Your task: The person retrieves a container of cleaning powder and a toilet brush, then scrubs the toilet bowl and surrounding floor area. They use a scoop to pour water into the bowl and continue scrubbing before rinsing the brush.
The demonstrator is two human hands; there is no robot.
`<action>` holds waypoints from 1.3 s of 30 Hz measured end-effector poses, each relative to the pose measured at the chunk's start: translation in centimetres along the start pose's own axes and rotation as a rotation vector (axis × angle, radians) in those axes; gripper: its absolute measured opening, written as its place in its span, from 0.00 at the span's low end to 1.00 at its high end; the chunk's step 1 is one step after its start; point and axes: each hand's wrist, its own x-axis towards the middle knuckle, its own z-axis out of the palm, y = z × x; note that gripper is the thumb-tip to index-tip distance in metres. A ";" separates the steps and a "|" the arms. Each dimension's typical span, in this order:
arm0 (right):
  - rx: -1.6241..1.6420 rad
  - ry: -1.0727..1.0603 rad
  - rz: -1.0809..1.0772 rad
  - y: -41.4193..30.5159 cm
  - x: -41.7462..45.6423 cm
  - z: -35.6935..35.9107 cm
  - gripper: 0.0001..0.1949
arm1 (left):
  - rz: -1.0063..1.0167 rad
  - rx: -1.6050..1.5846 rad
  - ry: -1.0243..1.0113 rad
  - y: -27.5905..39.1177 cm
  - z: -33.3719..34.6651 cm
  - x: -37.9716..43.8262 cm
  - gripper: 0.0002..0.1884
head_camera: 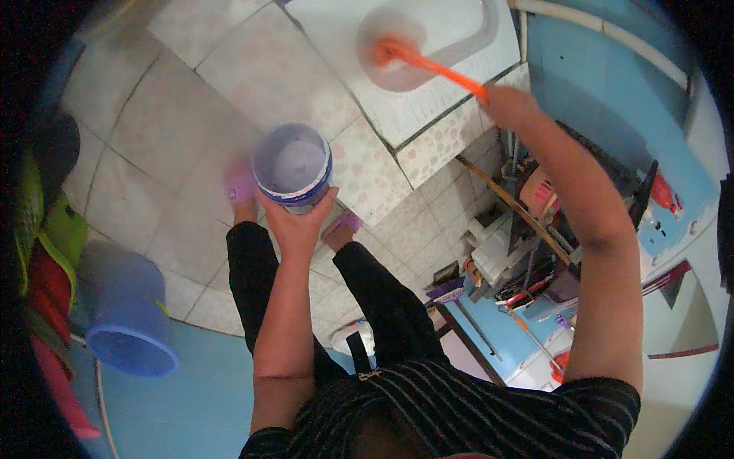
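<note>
My left hand [295, 224] grips the lower side of a round plastic tub [298, 198], white and blue at the rim. The tub hangs above the floor in front of my legs, and pale greyish liquid seems to sit in it. My right hand [507, 106] is closed around the end of an orange long-handled brush [444, 70]. Blurred, the brush head is over the rounded end of the basin of a white squat toilet [395, 117]. Whether its bristles touch the basin cannot be told.
A raised tiled step [367, 175] surrounds the toilet. On the left stands a blue bucket [132, 315] beside hanging cloths [51, 269]. To the right are a wooden stick [504, 198], a cluttered rack [533, 264], a purple broom [450, 291] and a white pipe [602, 26] along the blue wall.
</note>
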 end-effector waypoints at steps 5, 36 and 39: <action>-0.647 0.384 -0.136 -3.5 6.4 -1.5 0.14 | -0.060 -0.079 0.002 0.6 -0.2 -0.2 0.53; 2.787 -0.976 -0.192 -13.2 0.4 4.6 0.12 | -0.070 -0.028 -0.065 0.8 1.7 -0.3 0.54; 2.827 -0.901 -0.283 -15.0 2.2 4.4 0.11 | -0.068 -0.054 -0.054 0.3 2.1 -0.4 0.54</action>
